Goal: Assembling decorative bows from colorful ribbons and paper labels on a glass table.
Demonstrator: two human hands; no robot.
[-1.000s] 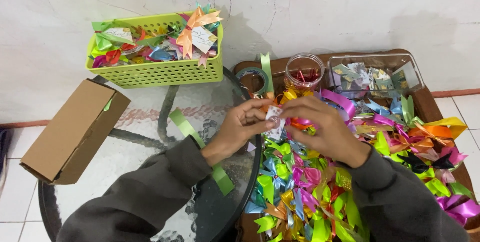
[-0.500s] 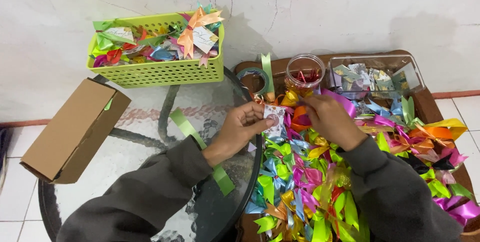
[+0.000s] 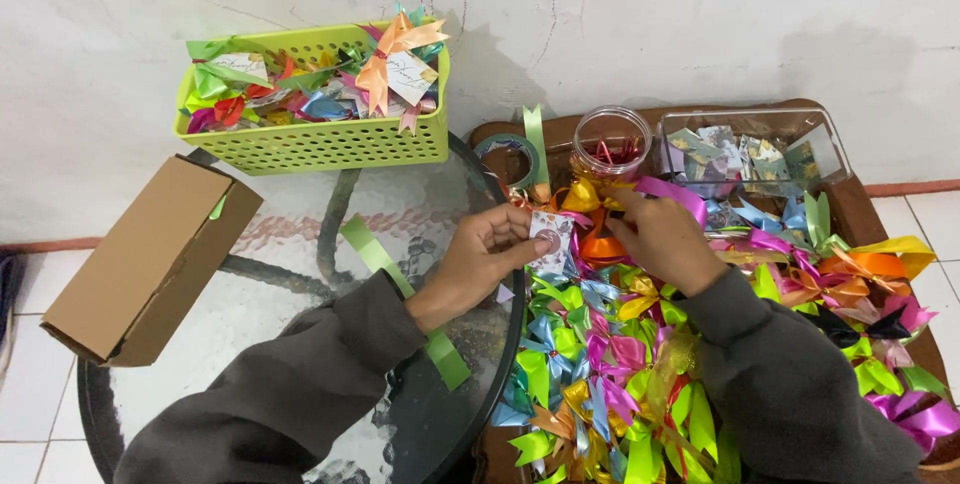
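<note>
The left hand (image 3: 485, 259) pinches a small printed card (image 3: 548, 240) between thumb and fingertips, held flat just above the edge of the round glass table (image 3: 300, 274). The right hand (image 3: 665, 239) is curled, knuckles up, fingers tucked down into a glossy heap of ribbon bows (image 3: 620, 364), touching an orange bow (image 3: 600, 244) just beside the card; whether those fingers actually grip it, I cannot tell. The bows are shiny satin, folded into loops: green, pink, blue, yellow, spilling across a brown tray (image 3: 860, 209). Behind the hands stands a clear round jar (image 3: 610, 144), with a clear plastic box (image 3: 760, 149) of paper tags next to it. A flat green ribbon strip (image 3: 385, 264) lies on the glass. Further off sit a lime perforated basket (image 3: 320, 139) full of finished bows and a plain cardboard box (image 3: 150, 259).
</note>
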